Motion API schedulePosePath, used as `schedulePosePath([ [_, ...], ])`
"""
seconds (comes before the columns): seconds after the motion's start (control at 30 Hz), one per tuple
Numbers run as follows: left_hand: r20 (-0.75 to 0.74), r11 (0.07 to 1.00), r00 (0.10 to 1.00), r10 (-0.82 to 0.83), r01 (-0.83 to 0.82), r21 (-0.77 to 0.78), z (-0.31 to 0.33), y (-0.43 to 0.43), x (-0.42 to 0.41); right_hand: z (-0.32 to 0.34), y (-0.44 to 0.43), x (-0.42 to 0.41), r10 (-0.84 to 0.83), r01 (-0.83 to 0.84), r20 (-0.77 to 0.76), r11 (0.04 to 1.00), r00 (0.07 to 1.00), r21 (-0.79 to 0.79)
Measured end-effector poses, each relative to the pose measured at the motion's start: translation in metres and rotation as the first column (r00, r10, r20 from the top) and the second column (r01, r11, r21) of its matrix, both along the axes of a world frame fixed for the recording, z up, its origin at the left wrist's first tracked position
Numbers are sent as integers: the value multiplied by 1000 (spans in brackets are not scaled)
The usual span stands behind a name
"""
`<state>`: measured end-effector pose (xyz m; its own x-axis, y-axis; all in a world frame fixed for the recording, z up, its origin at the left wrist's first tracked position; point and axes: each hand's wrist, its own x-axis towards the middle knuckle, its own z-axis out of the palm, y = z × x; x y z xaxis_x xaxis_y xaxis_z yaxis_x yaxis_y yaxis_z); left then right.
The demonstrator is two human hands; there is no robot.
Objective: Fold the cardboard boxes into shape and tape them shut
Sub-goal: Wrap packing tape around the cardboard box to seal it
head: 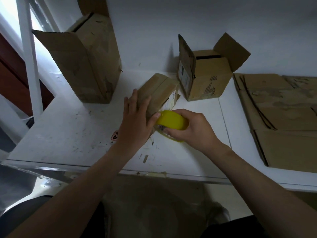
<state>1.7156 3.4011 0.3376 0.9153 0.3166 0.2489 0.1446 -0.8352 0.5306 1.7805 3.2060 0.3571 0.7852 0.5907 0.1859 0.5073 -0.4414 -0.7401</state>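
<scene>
Box (157, 90) looks light, stiff and apt to slide, so the left hand (135, 121) presses its side flat-fingered while the right hand (192, 127) grips the tape (171, 121)

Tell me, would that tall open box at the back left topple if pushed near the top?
Probably: the tall box stands upright on a narrow base on the table, so a high push would likely tip it. Its top flaps are open, so the walls may flex when gripped.
</scene>
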Motion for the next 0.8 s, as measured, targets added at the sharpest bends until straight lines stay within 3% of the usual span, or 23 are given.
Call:
schedulePosePath([
  [0.13,-19,1000,1000,4,-4,-20,2,2,0,5,1,-5,-22,31,110,996,994,-80],
  [0.37,-12,1000,1000,21,-21,-22,2,0,1,5,12,-2,-56,90,144,967,988,-240],
  [0.57,75,995,995,62,-55,-83,2,9,7,4,27,6,-20,66,185,967,982,-245],
  [0.8,136,965,973,185,-153,-211,4,14,13,18,23,11,57,-21,126,962,990,-272],
])
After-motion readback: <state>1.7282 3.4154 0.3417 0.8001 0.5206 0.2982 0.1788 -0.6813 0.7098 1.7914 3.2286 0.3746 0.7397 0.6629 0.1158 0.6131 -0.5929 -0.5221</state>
